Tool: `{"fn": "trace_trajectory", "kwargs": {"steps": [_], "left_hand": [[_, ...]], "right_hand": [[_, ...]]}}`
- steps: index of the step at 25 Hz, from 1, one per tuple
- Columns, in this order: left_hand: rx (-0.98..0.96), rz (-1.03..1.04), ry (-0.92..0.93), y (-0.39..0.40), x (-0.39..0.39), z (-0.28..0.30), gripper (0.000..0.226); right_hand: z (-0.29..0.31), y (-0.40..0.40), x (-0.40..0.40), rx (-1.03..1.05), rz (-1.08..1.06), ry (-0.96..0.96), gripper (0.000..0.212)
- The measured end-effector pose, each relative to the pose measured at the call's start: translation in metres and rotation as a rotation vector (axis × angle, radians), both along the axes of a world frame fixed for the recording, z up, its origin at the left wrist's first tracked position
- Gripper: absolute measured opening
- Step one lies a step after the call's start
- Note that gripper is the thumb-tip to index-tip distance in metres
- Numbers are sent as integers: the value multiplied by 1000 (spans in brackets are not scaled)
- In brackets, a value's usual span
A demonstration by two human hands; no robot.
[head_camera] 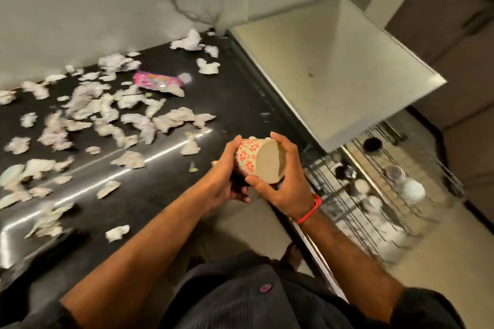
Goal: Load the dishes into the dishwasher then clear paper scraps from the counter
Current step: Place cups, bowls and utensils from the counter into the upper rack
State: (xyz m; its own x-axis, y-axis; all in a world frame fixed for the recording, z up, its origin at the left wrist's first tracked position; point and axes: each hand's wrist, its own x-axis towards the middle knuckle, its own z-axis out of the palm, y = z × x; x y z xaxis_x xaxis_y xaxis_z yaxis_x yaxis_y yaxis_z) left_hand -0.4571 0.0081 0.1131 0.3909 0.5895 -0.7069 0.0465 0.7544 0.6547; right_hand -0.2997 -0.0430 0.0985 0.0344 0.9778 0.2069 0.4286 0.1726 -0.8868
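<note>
I hold a beige cup [258, 159] with a red flower pattern on its side, its flat base turned toward me. My left hand [227, 176] grips its left side and underside. My right hand [282, 181], with a red band at the wrist, grips the base end with thumb and fingers curled round the rim. The cup hangs over the front edge of the black counter [235, 99]. To the right, lower down, a wire dish rack [355, 205] is pulled out and holds several blurred glasses and dishes. Torn paper scraps [107, 115] cover the counter.
A pink wrapper [157, 81] lies among the scraps near the back. A pale open panel [334, 69] juts out above the rack at the right. A marble wall stands behind the counter. Brown cabinets are at the far right. The floor shows below my arms.
</note>
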Motion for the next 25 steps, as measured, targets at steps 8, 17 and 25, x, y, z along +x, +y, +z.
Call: {"fn": "trace_trajectory", "kwargs": {"steps": [8, 17, 25], "left_hand": [[-189, -422, 66, -19, 224, -58, 84], [94, -632, 496, -34, 371, -141, 42], [129, -723, 636, -32, 384, -164, 44]], "right_hand": [[-51, -80, 213, -147, -327, -1, 89], [-213, -120, 367, -586, -456, -172, 86], [-298, -123, 383, -864, -97, -411, 90]]}}
